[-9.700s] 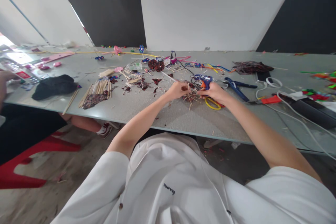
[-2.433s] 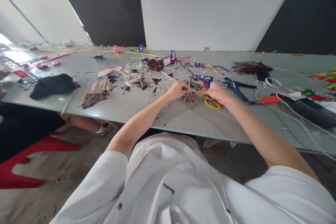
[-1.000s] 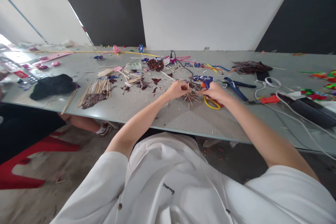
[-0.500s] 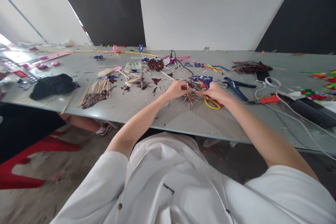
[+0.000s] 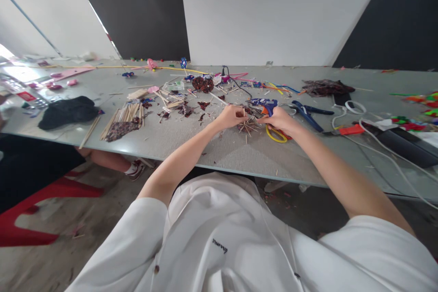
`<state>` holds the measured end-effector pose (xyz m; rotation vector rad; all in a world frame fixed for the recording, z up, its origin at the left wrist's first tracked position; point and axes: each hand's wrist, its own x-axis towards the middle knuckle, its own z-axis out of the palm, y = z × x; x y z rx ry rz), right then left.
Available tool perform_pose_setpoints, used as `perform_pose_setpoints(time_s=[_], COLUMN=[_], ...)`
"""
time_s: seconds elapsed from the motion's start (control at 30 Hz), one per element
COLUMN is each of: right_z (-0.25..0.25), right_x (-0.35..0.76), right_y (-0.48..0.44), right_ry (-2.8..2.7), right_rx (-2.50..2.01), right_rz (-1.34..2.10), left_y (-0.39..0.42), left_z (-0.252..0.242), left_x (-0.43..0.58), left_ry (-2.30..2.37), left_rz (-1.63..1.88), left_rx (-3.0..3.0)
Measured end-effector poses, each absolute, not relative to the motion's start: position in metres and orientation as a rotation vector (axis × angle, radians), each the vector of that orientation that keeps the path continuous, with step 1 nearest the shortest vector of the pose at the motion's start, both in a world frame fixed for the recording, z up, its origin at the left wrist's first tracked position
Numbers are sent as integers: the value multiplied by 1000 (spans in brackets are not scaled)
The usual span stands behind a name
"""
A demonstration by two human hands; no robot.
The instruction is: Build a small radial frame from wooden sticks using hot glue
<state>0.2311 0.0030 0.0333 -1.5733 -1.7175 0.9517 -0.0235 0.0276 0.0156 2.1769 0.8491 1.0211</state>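
My left hand (image 5: 233, 116) is closed in a pinch on a short wooden stick (image 5: 244, 112), above a spiky wheel of wooden sticks (image 5: 247, 129) with a dark brown middle. At the wheel's right edge, my right hand (image 5: 278, 120) has its fingertips pinched together on the stick ends. Just behind the right hand lies a blue glue gun (image 5: 268, 104) with an orange trigger, partly covered by the hand. Yellow-handled scissors (image 5: 276, 135) rest under the right wrist. Blue pliers (image 5: 310, 114) lie to its right.
Loose sticks (image 5: 171, 100) and brown scraps (image 5: 203, 105) litter the table. A stick bundle (image 5: 132, 114), dark cloth (image 5: 70, 112) and bottle (image 5: 25, 93) stand left. White cables (image 5: 386, 146) and a black box (image 5: 407, 146) lie right. Another person's leg (image 5: 109, 160) shows below.
Almost nothing differs. Both hands stay at the stick wheel in nearly the same place.
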Motion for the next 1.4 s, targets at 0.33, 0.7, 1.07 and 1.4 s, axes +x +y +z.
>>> perform_pose_setpoints(time_s=[0.33, 0.7, 1.07, 1.4], right_z=[37, 37, 39, 49], right_x=[228, 227, 225, 222], right_y=[1, 2, -2, -8], right_ry=[-1697, -1669, -1657, -1666], right_rx=[-1562, -1492, -1517, -1596], right_rz=[979, 1033, 1007, 937], left_y=[24, 25, 26, 28], left_z=[18, 17, 17, 14], left_x=[-23, -23, -24, -24], left_ry=[869, 880, 858, 836], left_rz=[1002, 992, 1011, 1030], left_rx=[2178, 2171, 2168, 2165])
